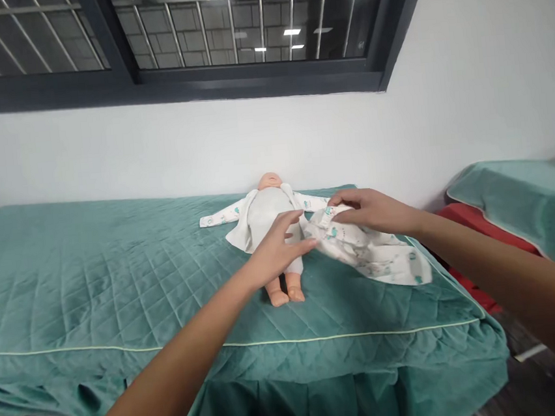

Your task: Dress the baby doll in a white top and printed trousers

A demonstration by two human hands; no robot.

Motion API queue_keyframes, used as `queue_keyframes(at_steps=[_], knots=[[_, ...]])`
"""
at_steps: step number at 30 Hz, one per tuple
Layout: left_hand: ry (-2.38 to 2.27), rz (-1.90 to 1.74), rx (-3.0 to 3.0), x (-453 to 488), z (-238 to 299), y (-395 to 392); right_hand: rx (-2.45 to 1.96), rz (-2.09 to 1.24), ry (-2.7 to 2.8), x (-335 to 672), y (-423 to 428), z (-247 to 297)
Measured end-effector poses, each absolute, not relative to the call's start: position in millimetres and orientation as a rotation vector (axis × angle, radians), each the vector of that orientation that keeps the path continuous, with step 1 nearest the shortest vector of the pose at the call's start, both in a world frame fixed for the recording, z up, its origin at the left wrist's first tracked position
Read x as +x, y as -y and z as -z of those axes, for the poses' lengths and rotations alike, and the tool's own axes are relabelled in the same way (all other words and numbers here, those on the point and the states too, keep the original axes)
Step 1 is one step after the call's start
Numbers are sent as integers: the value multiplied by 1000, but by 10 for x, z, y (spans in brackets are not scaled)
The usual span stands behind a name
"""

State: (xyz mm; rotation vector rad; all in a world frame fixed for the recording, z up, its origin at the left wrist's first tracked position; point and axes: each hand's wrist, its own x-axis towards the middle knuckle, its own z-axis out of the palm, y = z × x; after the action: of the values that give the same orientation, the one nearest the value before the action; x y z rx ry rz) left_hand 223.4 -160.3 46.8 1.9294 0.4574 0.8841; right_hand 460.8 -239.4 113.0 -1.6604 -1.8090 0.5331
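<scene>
A baby doll [266, 210] lies on its back on a teal quilted bed [92, 278], head toward the wall, in a pale grey bodysuit. An open white printed top [236, 224] is spread under it, sleeves out to both sides. My left hand [280, 247] hovers over the doll's lower body, fingers stretched out and apart, holding nothing. My right hand [367, 211] grips the bunched edge of a white printed garment [375, 256] that lies to the right of the doll and trails toward the bed's right edge.
A white wall [154, 148] runs close behind the bed, with a dark-framed window [245, 74] above. At the right stands a second teal-covered bed [527, 203] with something red [470, 228] in the gap. Dark wood floor [530, 380] shows in front.
</scene>
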Motion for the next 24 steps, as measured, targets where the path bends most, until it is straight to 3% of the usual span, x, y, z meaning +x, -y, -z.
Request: queue_keyframes(at_steps=[5, 13, 24], knots=[[-441, -903, 1891, 2096, -1036, 1747, -1192, -600, 1747, 4004, 2474, -1646], [-308, -1280, 1568, 1548, -1658, 1561, -1139, -635, 1801, 3909, 2379, -2026], [-496, -644, 1809, 1247, -1691, 1556, -994, -812, 1579, 3334, 2277, -1909]])
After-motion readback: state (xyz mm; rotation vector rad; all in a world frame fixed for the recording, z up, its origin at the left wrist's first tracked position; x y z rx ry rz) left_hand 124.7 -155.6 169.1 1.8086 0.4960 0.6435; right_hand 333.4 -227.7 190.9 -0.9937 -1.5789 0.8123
